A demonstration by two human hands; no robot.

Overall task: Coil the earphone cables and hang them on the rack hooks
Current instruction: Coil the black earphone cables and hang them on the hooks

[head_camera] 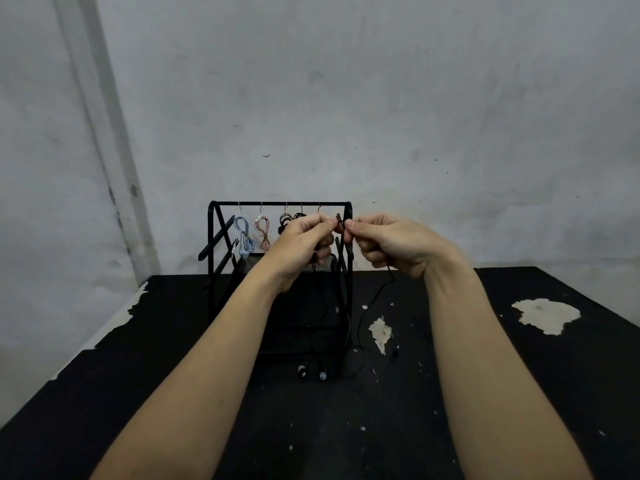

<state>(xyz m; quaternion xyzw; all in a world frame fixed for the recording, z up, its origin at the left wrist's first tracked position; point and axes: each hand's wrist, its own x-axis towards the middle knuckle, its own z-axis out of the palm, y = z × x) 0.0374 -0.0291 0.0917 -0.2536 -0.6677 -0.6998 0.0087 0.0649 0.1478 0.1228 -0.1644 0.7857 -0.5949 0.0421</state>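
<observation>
Head view of a cable-coiling task in progress. A black wire rack (pixel 280 203) stands at the far side of the black bench (pixel 519 393), against a grey wall (pixel 346 81). From hooks on its top bar hang coils that appear finished: a blue coil (pixel 242 233) at the left, a pink coil (pixel 264 232) beside it, and black coils (pixel 289 220) further right, partly hidden behind the hands. Both hands are raised in front of the rack's right end. The left hand (pixel 304 244) and the right hand (pixel 391 244) each pinch a black earphone cable (pixel 375 299) between thumb and fingertips, the two grips almost touching; each grip is closed on the cable. From the right hand the cable falls in a loose line to the bench, where it ends in slack loops just in front of the rack base, with earbuds (pixel 311 372) and a small plug (pixel 394 353) lying nearby. Judged from this arrangement, several cables are already hung, while this one is at an early stage of coiling: most of its length is still unwound on the bench. What remains is to gather the slack, secure the coil, and hang it on a hook at the right end, whose vacancy cannot be confirmed behind the hands.
</observation>
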